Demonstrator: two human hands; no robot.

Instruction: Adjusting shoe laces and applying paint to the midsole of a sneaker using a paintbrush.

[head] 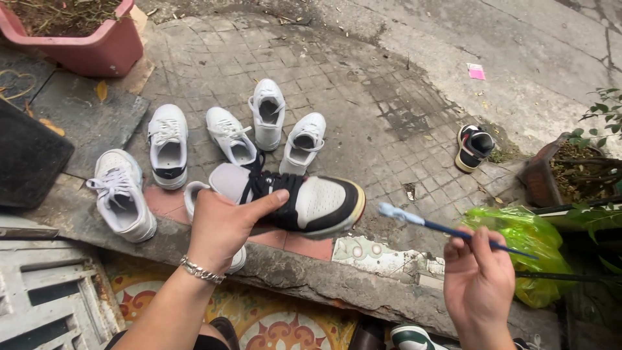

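White-black sneaker (311, 204) | left hand (223, 227) grips | toe right

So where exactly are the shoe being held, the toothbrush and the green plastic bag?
Black and white shoe (324, 201), head view: on its white side panel.
Toothbrush (395, 212), head view: on its pale head end.
Green bag (525, 236), head view: on its crinkled upper side.
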